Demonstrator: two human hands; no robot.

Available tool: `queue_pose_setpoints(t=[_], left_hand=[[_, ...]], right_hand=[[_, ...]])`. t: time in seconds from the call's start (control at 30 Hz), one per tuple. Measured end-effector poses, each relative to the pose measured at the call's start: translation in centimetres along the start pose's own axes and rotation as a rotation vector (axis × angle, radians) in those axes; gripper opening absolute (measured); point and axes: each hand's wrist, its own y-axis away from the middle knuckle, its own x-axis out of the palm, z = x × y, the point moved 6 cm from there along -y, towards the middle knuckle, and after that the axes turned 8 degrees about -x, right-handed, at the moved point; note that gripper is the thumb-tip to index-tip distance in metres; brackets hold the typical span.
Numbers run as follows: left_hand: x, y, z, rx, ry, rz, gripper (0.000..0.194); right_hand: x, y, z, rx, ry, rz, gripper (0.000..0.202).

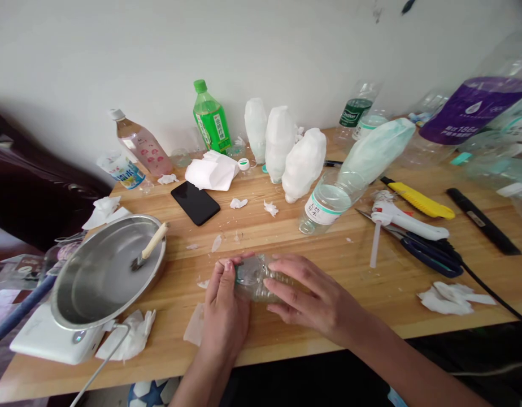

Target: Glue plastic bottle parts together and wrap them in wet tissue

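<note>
A clear, crumpled plastic bottle piece (pixel 256 278) lies sideways between my hands, above the front part of the wooden table (pixel 337 299). My left hand (pixel 227 302) is wrapped round its left end, near a greenish rim, with the thumb on top. My right hand (pixel 309 294) has its fingers spread along the right side of the piece, the fingertips touching it. Behind stand white-coated bottle shapes (pixel 279 144) and a labelled clear bottle piece (pixel 324 209) with a whitish bottle form (pixel 377 151) leaning out of it.
At left, a metal bowl (pixel 95 282) holds a brush (pixel 153 246). A black phone (pixel 195 203), folded tissue (pixel 212 170) and green bottle (pixel 212 121) stand farther back. At right lie a glue gun (pixel 409 223), scissors (pixel 430 254), a yellow cutter (pixel 422 199) and crumpled tissue (pixel 449 298).
</note>
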Motion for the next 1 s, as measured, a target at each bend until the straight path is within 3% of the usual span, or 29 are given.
queue_pose_setpoints(t=[0.3,0.5,0.63,0.87,1.0], left_hand=[[-0.1,0.7,-1.5,0.233,-0.331,-0.002,0.028],[0.0,0.6,-0.4,0.184,-0.255,0.104,0.026],[-0.1,0.6,0.1,0.165,-0.300,0.114,0.025],[0.6,1.3,-1.1,0.314,-0.230,0.173,0.008],[0.8,1.8,-1.7,0.375,-0.211,0.208,0.007]], right_hand=[[-0.5,-0.2,0.3,0.027,-0.005,-0.073,0.032],[-0.4,0.0,0.0,0.128,-0.070,-0.150,0.035],[-0.4,0.2,-0.4,0.179,-0.108,-0.185,0.035],[-0.2,0.8,-1.1,0.293,-0.295,-0.323,0.053],[0.1,0.7,-1.1,0.298,-0.240,-0.265,0.059]])
